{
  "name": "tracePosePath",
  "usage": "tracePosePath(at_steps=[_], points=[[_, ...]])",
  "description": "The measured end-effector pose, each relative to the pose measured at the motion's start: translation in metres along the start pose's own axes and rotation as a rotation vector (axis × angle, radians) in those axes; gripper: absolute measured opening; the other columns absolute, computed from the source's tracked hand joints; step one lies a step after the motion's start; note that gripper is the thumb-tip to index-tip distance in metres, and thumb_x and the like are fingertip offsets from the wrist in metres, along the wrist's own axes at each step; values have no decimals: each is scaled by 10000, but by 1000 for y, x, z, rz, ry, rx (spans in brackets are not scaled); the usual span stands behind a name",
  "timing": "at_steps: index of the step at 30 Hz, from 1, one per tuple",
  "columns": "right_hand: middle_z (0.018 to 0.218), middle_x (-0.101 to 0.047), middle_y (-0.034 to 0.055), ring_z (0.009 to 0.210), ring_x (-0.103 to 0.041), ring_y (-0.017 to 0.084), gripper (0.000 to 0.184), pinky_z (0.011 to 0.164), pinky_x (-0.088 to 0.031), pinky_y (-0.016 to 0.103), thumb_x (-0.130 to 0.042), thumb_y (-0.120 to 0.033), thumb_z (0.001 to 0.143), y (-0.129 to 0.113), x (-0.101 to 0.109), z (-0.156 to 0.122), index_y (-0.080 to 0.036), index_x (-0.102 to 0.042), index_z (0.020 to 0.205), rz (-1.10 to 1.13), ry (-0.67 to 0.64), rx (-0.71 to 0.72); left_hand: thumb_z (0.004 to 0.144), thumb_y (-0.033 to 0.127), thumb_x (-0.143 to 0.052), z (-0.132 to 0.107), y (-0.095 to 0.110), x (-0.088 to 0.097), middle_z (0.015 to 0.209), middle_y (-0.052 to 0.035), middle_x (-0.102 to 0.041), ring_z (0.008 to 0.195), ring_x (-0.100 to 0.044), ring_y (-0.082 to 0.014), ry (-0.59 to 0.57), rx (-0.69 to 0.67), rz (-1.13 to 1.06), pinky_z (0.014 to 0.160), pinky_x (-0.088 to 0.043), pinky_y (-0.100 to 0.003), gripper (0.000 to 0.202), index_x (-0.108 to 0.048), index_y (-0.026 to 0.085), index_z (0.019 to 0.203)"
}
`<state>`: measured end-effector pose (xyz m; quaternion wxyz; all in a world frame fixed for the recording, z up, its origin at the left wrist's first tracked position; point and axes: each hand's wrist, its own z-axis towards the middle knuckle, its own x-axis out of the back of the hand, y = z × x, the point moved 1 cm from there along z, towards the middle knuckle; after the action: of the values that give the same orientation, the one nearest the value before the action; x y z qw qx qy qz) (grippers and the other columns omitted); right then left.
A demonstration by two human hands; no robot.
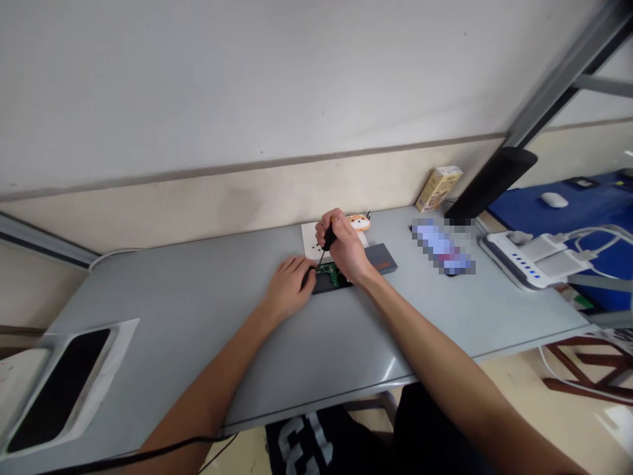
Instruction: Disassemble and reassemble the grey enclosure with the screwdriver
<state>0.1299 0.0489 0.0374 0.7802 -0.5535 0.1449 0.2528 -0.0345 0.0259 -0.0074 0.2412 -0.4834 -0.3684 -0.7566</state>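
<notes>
On the grey desk lies a small dark device with a green circuit board showing inside it. My left hand rests on the device's left end, fingers curled down on it. My right hand is closed round a black-handled screwdriver, held upright with its thin tip pointing down at the board. Behind the hands lies a white sheet with several tiny dark specks on it. A grey cover piece lies just right of the device.
A small orange and white animal-shaped item sits behind my right hand. A yellow carton stands by the wall. A black lamp head, a white power strip and a phone at the desk's left corner.
</notes>
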Motion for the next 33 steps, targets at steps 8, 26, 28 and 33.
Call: tracePosePath(at_steps=[8,26,28,33], points=[[809,-412,2,684,-406,146,450,640,-422,287,-549,-689,922,-2,0,0,-253,-485,831,-38,28,-17,1043,254,-402,-1,0,0,1080,-68,-668,1055,-579,-252,-1,-4,4,951,-463,-426,218,-605,215,1115],[782,-468,-4,672,-447,138,433,633,-432,281,-591,-676,904,0,1,0,-254,-534,831,-64,51,-4,1039,252,-407,-2,1,0,1076,-69,-683,1065,-586,-258,11,-8,4,944,-467,-434,224,-615,214,1114],[844,-544,8,726,-516,136,428,683,-462,285,-653,-666,865,0,1,-1,-245,-577,840,-120,51,-8,1038,250,-408,-2,0,0,1083,-70,-684,1065,-587,-258,15,-9,2,938,-468,-430,225,-619,216,1107],[758,-553,-20,655,-514,123,444,655,-457,283,-725,-650,811,-1,1,-3,-244,-547,805,-149,41,-33,1032,238,-412,-1,0,0,1100,-73,-689,1067,-587,-258,10,-14,-10,949,-466,-432,234,-626,215,1124]])
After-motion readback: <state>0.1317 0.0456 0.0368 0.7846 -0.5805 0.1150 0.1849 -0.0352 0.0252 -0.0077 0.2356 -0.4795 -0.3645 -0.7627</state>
